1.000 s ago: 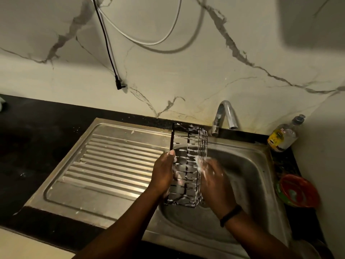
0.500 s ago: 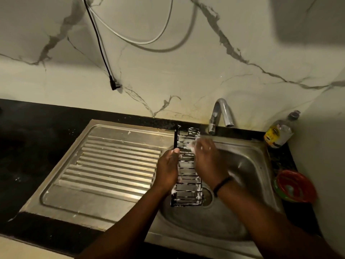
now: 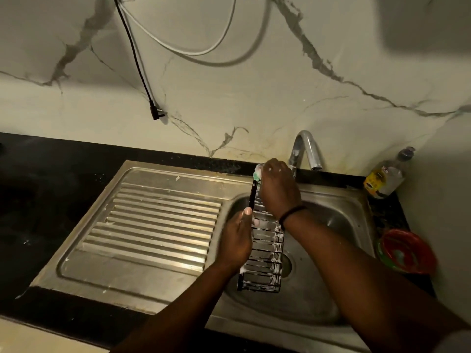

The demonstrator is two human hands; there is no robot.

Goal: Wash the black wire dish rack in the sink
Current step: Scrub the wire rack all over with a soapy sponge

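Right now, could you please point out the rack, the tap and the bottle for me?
rack (image 3: 265, 263): head view, on the soapy wires of its lower half.
tap (image 3: 307, 146): head view, on the curved spout.
bottle (image 3: 384, 175): head view, on its clear body beside the yellow label.

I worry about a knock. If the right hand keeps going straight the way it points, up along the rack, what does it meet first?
Probably the black countertop strip and marble wall beyond the right hand, left of the tap; depth is unclear.
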